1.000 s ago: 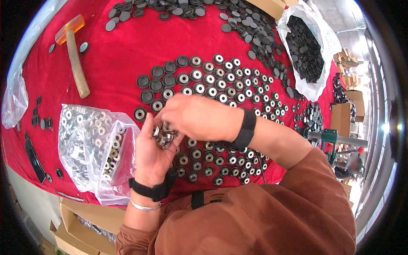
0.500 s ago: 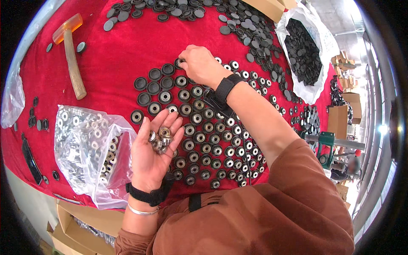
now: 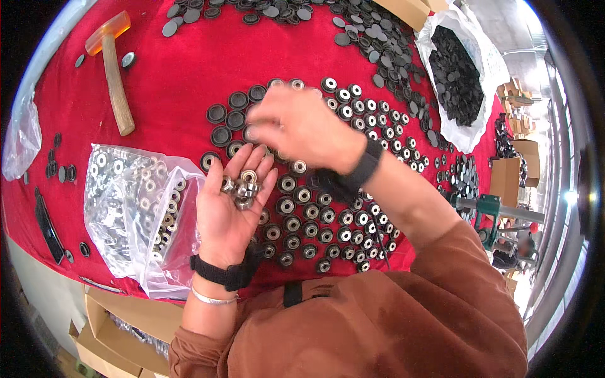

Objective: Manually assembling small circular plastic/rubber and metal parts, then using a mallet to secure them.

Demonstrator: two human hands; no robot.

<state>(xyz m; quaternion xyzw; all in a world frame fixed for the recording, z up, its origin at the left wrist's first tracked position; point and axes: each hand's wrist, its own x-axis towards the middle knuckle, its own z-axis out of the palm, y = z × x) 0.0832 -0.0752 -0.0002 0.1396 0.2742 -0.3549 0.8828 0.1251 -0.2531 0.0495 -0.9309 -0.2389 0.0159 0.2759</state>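
Note:
My left hand (image 3: 217,220) is palm up and cupped, with several small metal bearings (image 3: 246,189) lying in the palm and by the fingers. My right hand (image 3: 305,129) hovers just beyond it, over rows of round black caps. Its fingers are smeared by motion, so whether they hold anything does not show. To the left of that hand sit black caps (image 3: 235,120) with nothing in them. Many other caps, such as one bearing-filled cap (image 3: 292,223), have a shiny bearing in the middle. Part of the rows is hidden under my hands and right wrist.
On the red cloth (image 3: 170,101), a clear plastic bag (image 3: 135,217) of bearings lies left of my left hand. A wooden-handled mallet (image 3: 117,82) rests at the far left. Loose black caps (image 3: 394,66) spread along the back, near a white sack (image 3: 488,82) of black discs.
My right hand has drawn back from a cap in the far row toward my left palm. My left hand stays cupped around the bearings. The whole view has shifted slightly.

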